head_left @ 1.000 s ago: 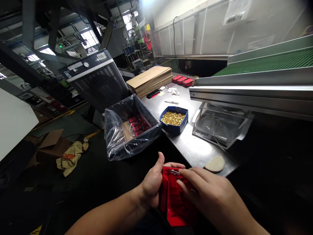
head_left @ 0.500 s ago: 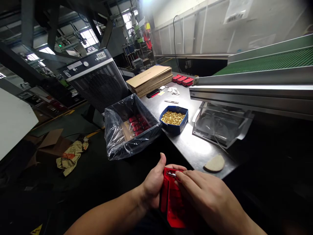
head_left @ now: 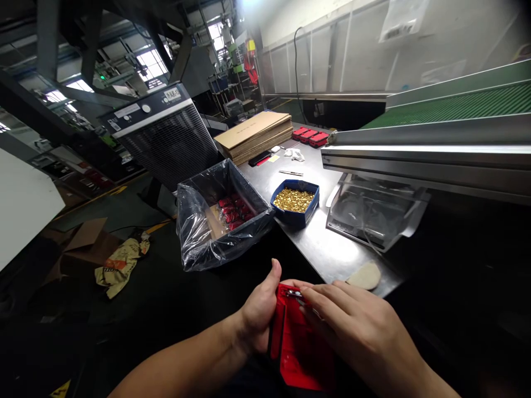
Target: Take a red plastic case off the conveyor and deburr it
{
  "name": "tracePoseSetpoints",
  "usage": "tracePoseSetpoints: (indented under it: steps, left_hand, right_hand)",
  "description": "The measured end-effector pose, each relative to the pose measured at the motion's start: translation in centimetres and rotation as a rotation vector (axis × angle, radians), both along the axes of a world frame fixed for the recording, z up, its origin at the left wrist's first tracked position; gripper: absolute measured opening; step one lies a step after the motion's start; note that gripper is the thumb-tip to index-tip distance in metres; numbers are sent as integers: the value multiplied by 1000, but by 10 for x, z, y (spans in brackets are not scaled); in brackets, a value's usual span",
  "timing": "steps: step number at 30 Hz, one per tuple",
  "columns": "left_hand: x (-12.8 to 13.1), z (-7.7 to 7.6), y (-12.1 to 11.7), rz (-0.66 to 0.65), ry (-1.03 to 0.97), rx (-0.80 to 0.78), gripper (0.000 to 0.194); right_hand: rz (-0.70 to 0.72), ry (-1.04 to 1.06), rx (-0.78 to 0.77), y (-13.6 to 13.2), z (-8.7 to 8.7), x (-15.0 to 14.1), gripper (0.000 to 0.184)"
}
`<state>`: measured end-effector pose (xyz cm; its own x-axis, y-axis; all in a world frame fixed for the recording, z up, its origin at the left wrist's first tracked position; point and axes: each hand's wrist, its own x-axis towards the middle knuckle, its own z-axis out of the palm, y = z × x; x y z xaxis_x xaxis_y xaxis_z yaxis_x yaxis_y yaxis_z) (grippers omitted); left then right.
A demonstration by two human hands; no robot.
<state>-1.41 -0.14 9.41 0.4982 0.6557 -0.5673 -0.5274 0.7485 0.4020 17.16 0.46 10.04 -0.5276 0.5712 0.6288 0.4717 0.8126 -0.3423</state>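
My left hand (head_left: pixel 260 309) is wrapped round the left and far sides of a red plastic case (head_left: pixel 301 359) with black outer edges, its thumb pointing up. The case's hollow inside faces me. At its far end lies a small shiny metal piece (head_left: pixel 293 294). My right hand (head_left: pixel 357 320) reaches over the case from the right, fingertips close by that piece. Its fingers are closed on a slim silvery tool (head_left: pixel 317 314), mostly hidden by the hand. Beyond my hands, a blue bin (head_left: pixel 299 219) of small brass-coloured parts (head_left: pixel 293 199) stands on the metal table (head_left: pixel 327 249).
Left of the table, a plastic-lined crate (head_left: pixel 224 251) holds several red cases (head_left: pixel 234 211). Cardboard sheets (head_left: pixel 255 132), tweezers (head_left: pixel 291 173) and more red cases (head_left: pixel 310 135) lie farther back. A pale round pad (head_left: pixel 365 276) rests near the table's corner. A green conveyor (head_left: pixel 456 105) slopes up at right.
My right hand has shifted slightly up and back from the case's far end, showing more of the metal piece and covering part of the pad. My left hand keeps its hold.
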Motion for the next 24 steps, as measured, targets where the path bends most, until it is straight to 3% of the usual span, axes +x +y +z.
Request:
tracePoseSetpoints:
  steps: [6, 19, 24]
  left_hand:
    - [4, 5, 1, -75, -50, 57, 88]
    - [4, 7, 2, -85, -59, 50, 86]
    - [2, 8, 4, -18, -17, -39, 88]
  right_hand:
    - [-5, 17, 39, -2, 2, 0, 24]
    - [42, 16, 63, -2, -1, -1, 27]
    - [-71, 241, -92, -4, -2, 2, 24]
